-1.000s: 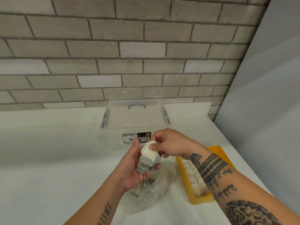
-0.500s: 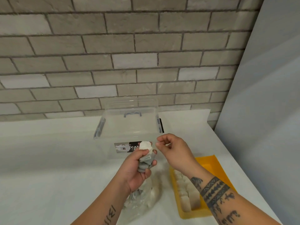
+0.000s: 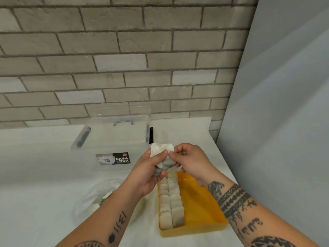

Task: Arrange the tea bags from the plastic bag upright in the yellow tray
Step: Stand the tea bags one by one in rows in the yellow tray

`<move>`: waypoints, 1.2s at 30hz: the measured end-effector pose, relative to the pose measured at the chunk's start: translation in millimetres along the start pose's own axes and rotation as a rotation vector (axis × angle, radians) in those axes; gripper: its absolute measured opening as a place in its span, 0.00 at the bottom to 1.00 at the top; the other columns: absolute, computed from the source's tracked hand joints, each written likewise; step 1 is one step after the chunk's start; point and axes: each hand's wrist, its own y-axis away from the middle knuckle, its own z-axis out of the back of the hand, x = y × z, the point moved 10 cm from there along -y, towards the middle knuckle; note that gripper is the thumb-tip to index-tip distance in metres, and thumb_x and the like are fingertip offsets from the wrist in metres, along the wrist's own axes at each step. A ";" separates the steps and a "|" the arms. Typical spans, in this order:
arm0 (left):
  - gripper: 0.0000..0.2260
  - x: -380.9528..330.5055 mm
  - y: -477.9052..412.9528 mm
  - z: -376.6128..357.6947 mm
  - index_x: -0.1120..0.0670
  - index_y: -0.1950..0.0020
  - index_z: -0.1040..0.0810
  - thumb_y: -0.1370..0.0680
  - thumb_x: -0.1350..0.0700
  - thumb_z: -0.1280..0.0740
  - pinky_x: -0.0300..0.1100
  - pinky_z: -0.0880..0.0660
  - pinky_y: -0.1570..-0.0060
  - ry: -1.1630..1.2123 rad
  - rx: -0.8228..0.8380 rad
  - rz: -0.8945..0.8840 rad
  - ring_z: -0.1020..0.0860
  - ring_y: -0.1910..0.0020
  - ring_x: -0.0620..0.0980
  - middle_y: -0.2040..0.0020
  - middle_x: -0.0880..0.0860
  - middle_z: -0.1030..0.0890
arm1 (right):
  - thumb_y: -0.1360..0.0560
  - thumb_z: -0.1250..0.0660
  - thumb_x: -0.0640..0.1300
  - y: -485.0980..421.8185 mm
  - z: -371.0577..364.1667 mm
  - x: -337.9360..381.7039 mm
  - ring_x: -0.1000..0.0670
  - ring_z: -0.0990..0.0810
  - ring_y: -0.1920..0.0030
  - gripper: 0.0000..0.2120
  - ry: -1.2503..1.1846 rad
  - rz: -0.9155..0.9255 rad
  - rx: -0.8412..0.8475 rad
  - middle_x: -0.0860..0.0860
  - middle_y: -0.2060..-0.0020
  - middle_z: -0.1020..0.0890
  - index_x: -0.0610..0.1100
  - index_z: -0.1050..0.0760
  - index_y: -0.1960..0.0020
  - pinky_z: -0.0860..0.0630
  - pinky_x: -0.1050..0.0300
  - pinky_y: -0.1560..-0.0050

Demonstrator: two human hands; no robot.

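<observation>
My left hand (image 3: 148, 172) grips a small bunch of white tea bags (image 3: 162, 157) above the far end of the yellow tray (image 3: 201, 207). My right hand (image 3: 188, 160) pinches the edge of the top tea bag in that bunch. Two rows of tea bags (image 3: 170, 198) stand upright along the tray's left side; its right half is bare. The clear plastic bag (image 3: 101, 196) lies crumpled on the table left of the tray, partly hidden by my left forearm, with a few tea bags showing inside.
A clear plastic storage box (image 3: 115, 136) with a black "CASA BOX" label (image 3: 114, 158) stands behind my hands by the brick wall. A grey panel (image 3: 276, 122) rises along the table's right edge. White cloth covers the table (image 3: 35, 175).
Both hands moved right, from over the plastic bag to above the tray's far end. My right hand, which had drawn away from the bunch, now pinches it again. The camera tilted down.
</observation>
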 end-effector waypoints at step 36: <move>0.06 82.6 31.9 43.3 0.57 0.43 0.21 0.20 0.60 0.32 0.38 0.22 0.71 0.058 -0.208 0.067 0.15 0.56 0.54 0.52 0.57 0.15 | 0.36 0.18 0.42 52.5 -18.4 -140.7 0.60 0.24 0.63 0.15 0.681 -0.196 0.258 0.58 0.61 0.20 0.52 0.25 0.62 0.34 0.68 0.71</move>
